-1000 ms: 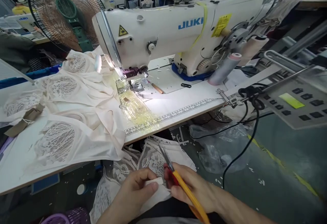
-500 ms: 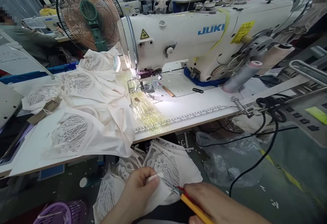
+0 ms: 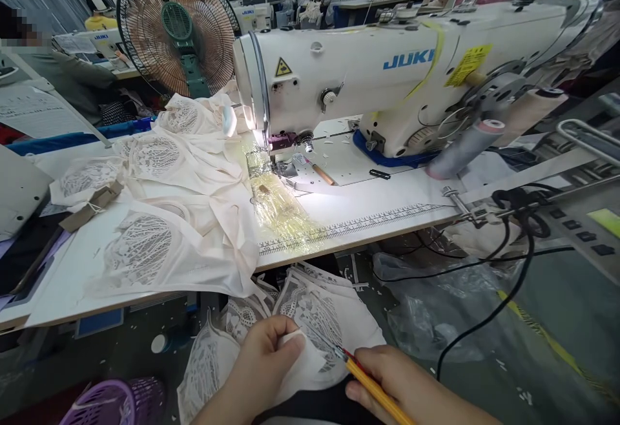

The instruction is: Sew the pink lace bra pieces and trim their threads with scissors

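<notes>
My left hand [image 3: 268, 354] pinches the edge of a white lace bra [image 3: 356, 325] that hangs over my lap below the table edge. My right hand [image 3: 387, 373] is closed around slim scissors [image 3: 372, 387] with red and yellow on the handle. Their thin metal blades point up and left, over the lace cup, close to my left fingertips. Whether the blades touch the cloth I cannot tell. More white lace bras [image 3: 145, 244] lie overlapping on the table left of the sewing machine [image 3: 334, 70].
A clear yellowish film [image 3: 281, 212] covers the table by the needle. An orange-handled tool [image 3: 322, 174] lies on the machine bed. Behind stands a fan [image 3: 177, 24]. Thread cones [image 3: 467, 147] and black cables [image 3: 520, 270] are at right, a purple basket [image 3: 104, 402] at lower left.
The scissors in my right hand have shifted slightly right, and my right fingers have opened a little around the handle. The left hand keeps its pinch. The whole view has shifted slightly.
</notes>
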Demonstrator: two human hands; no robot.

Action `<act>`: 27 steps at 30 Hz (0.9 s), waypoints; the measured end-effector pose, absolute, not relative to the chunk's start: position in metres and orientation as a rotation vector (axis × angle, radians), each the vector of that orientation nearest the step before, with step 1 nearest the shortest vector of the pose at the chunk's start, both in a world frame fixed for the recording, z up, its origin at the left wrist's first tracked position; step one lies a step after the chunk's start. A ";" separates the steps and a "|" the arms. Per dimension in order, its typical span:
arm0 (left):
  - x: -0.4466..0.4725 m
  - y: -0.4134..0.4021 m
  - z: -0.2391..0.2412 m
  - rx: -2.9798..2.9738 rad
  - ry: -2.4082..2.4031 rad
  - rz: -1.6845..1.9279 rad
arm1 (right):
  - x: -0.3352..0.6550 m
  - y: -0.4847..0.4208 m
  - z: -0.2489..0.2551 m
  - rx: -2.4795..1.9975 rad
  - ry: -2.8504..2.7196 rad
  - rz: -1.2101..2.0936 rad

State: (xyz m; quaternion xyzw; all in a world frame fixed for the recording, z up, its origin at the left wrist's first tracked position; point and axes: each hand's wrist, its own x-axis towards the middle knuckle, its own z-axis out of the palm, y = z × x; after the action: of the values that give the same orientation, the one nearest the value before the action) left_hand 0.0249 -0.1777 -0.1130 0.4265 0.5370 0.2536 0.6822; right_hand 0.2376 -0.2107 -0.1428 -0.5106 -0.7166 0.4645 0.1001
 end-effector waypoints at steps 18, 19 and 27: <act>0.021 -0.186 -0.126 1.306 1.202 0.679 | 0.185 -0.199 -0.121 -1.339 -1.503 1.363; 0.021 -0.190 -0.129 1.467 1.214 0.766 | 0.185 -0.198 -0.122 -1.328 -1.502 1.329; -0.072 -0.218 -0.130 2.390 1.799 0.547 | 0.209 -0.193 -0.101 -1.252 -1.399 1.226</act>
State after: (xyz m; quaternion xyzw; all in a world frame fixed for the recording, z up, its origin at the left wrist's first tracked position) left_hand -0.0717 -0.2183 -0.1304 0.7850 0.5908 0.1797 0.0503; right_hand 0.2094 -0.1934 -0.1013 -0.5028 -0.5618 0.4923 0.4350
